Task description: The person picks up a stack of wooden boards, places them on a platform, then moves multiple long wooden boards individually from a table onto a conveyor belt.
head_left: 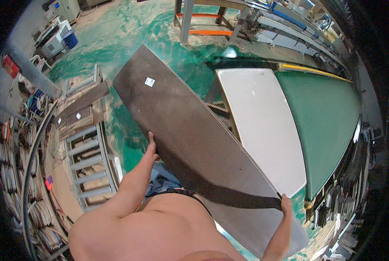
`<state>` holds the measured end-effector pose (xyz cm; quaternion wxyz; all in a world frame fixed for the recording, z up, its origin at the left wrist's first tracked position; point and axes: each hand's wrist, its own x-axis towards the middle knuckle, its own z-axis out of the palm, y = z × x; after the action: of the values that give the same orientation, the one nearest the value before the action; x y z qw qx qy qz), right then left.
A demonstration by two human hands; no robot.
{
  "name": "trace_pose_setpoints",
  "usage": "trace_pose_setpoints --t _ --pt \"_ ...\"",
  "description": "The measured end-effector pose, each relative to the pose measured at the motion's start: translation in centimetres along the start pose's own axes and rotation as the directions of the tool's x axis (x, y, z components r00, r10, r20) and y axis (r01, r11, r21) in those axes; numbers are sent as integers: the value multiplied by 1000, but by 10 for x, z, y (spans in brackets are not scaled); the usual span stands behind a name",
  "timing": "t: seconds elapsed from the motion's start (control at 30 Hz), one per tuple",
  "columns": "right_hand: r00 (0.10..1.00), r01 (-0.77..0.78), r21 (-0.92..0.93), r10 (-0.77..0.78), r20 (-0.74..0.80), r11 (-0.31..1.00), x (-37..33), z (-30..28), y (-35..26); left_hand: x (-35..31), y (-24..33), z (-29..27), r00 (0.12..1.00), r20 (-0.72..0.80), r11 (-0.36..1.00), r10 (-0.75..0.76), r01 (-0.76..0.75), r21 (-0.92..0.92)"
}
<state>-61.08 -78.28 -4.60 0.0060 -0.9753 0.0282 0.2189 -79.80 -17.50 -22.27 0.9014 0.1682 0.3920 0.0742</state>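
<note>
A large dark brown panel (177,117) with a small white sticker (149,81) near its far end slants across the space before me. My left hand (152,150) grips its left long edge, with the thumb lying along the edge and the other fingers hidden beneath. On the opposite edge, toward the near end, my right hand (286,204) is closed around the rim. The panel's near part looks paler grey under the light. To its right lies a white panel (264,126), on a support that is mostly hidden.
A green-topped table (320,117) stands at the right. At the left runs a roller conveyor (90,165), with brown boards (83,104) at its far part. A blue bin (70,40), a workbench frame with orange bars (209,32) and a long machine (290,32) stand farther back.
</note>
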Motion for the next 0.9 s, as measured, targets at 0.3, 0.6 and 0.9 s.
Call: trace_pose_setpoints --t 0.3,0.6,0.9 --pt "990 -126 99 132 -56 987 40 -13 -207 185 195 -14 994 53 995 -96 95 19" --pt "971 -236 264 240 16 935 116 1 -419 328 410 30 993 -29 971 -116 120 205" --pt "952 -184 307 247 -179 934 218 -54 -639 478 627 131 984 114 972 -134 108 209"
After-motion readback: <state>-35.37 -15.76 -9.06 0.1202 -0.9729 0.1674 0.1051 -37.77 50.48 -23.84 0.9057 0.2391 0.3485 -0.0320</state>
